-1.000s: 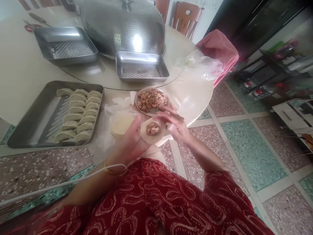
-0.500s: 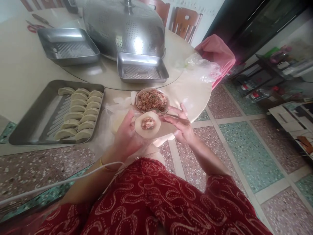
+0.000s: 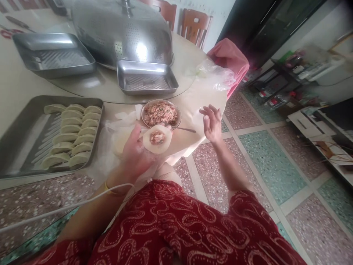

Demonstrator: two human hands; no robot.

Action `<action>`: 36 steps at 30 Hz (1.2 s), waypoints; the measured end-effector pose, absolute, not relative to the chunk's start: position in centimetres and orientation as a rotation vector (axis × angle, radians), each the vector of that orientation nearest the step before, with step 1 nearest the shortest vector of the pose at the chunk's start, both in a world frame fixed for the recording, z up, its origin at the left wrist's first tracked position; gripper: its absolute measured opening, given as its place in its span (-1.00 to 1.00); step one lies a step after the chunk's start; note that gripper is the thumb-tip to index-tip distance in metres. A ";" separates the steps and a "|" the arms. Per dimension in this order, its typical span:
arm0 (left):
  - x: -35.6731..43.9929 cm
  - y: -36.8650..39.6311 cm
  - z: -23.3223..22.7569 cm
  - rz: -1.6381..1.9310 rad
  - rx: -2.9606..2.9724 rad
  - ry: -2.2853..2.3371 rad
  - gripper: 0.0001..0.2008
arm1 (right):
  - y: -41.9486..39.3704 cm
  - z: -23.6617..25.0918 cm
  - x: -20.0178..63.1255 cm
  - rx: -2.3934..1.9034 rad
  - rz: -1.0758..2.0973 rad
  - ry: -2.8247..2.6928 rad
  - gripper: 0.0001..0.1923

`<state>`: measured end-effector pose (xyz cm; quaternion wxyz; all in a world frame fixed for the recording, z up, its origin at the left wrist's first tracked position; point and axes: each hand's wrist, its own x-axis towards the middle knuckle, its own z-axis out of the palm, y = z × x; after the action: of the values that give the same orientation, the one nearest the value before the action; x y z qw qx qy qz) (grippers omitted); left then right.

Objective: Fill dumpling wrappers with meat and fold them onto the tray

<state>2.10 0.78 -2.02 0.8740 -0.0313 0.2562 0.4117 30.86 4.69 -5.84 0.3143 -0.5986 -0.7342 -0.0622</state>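
On the fingers of my left hand point(image 3: 138, 154) rests a round dumpling wrapper point(image 3: 150, 146), its edge held at the thumb side. A lump of meat filling point(image 3: 157, 137) sits in its middle. Just beyond it stands a bowl of minced filling point(image 3: 161, 113). A spoon point(image 3: 185, 129) leans in the bowl, its handle sticking out to the right. To the right of that handle, my right hand point(image 3: 212, 123) is raised with fingers apart and nothing in them. Folded dumplings point(image 3: 72, 121) lie in rows in a large metal tray point(image 3: 23, 147) on the left.
Two more metal trays, a larger one point(image 3: 55, 68) and a smaller one point(image 3: 147, 88), stand farther back before a big perforated steel dome point(image 3: 124, 33). A clear plastic bag point(image 3: 217, 75) lies at the table's right edge, near a pink cloth point(image 3: 231, 59). A white cable point(image 3: 68, 204) crosses my left forearm.
My right hand has let go of the spoon and drawn away to the right. The spoon stays in the bowl. The view has turned a little to the right.
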 end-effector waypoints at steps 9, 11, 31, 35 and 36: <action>3.4 0.4 -2.3 0.798 -0.095 0.473 -0.38 | 7.2 -7.4 33.8 -1.753 -0.142 -2.014 -0.39; 3.6 0.5 -2.5 0.788 -0.099 0.464 -0.38 | 6.3 -6.0 32.3 -1.648 -0.151 -1.952 -0.40; 2.9 0.2 -3.6 0.895 0.041 0.425 -0.53 | 1.7 -2.5 18.7 -0.855 0.369 -2.443 -0.41; 2.6 0.4 -3.5 0.851 -0.010 0.426 -0.51 | 1.8 -2.5 18.3 -0.895 0.304 -2.438 -0.42; 2.7 0.5 -3.3 0.834 -0.022 0.422 -0.47 | 1.8 -2.6 18.1 -0.902 0.281 -2.451 -0.42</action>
<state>2.66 0.49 -3.33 0.8927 -0.0108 0.2036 0.4018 18.15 1.78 -2.62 0.2549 -0.3319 -0.9023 0.1034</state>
